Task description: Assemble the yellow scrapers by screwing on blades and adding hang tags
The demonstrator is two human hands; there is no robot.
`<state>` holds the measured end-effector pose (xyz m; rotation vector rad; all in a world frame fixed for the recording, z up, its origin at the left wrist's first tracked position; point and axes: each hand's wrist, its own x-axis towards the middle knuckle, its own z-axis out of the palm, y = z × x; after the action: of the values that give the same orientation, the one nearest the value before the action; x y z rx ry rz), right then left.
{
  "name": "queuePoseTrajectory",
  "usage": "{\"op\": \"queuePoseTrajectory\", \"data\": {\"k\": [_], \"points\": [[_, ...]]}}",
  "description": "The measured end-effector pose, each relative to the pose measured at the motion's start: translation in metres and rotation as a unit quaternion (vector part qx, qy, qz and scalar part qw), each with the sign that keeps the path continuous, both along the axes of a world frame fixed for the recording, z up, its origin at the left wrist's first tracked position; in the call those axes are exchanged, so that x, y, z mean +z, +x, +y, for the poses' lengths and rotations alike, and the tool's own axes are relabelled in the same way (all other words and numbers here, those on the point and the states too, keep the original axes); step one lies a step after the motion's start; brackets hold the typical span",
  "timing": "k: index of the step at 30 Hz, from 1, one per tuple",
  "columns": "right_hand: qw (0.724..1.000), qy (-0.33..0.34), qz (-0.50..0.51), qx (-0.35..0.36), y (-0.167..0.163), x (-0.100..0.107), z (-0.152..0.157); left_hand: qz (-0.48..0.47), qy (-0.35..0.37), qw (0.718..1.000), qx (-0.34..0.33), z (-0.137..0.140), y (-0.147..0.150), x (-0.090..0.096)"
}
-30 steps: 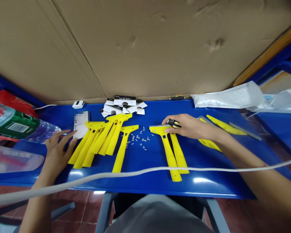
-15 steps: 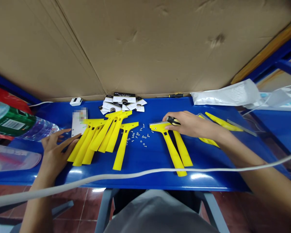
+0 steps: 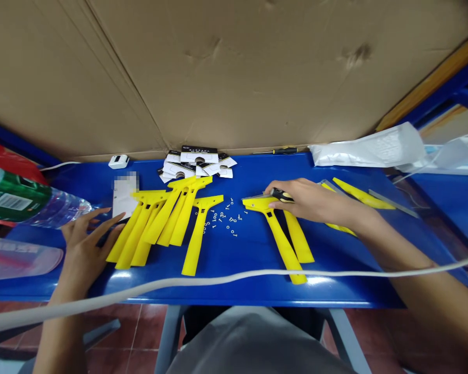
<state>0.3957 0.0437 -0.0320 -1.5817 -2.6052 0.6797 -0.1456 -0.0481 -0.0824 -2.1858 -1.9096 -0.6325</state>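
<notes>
Reading the tabletop as a clock face, a cardboard wall (image 3: pixel 226 78) is standing at twelve behind the blue table (image 3: pixel 237 288). A pile of yellow scrapers (image 3: pixel 158 228) is fanning out at nine; beyond it, also at nine, a green-labelled bottle (image 3: pixel 35 200) is lying. A white packet (image 3: pixel 368 148) is lying at two. A lone scraper (image 3: pixel 196 239) is lying towards eight, a front scraper (image 3: pixel 281 239) at three, its handle pointing towards five. Near nine, the left hand (image 3: pixel 81 249) is resting beside the pile, fingers spreading loosely, gripping nothing visible. Near three, the right hand (image 3: pixel 302 198) is closing around a black-and-yellow tool handle (image 3: pixel 283 195), its thumb resting at the front scraper's head. Tiny screws and nuts (image 3: pixel 220 217) are lying near the dial's middle.
</notes>
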Motion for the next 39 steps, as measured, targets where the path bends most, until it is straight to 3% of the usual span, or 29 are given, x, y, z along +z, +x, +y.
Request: {"op": "queuePoseTrajectory", "data": {"k": [13,21,31,34,39], "points": [[0.999,0.012,0.003,0.040,0.007,-0.009,0.002,0.001,-0.015,1.000,-0.012,-0.003,0.002,-0.003],[0.997,0.040,-0.038,0.056,-0.006,0.014,0.008,0.005,-0.019,1.000,-0.005,0.003,-0.009,-0.007],[0.995,0.032,-0.051,0.082,-0.005,0.021,0.023,0.004,-0.005,1.000,-0.021,0.000,-0.011,-0.011],[0.993,0.037,-0.012,0.108,-0.010,0.030,0.029,0.004,0.003,1.000,-0.023,0.000,-0.012,-0.012],[0.981,-0.019,0.019,0.195,-0.043,0.035,0.028,0.011,0.001,1.000,-0.022,0.001,-0.016,-0.013]]}}
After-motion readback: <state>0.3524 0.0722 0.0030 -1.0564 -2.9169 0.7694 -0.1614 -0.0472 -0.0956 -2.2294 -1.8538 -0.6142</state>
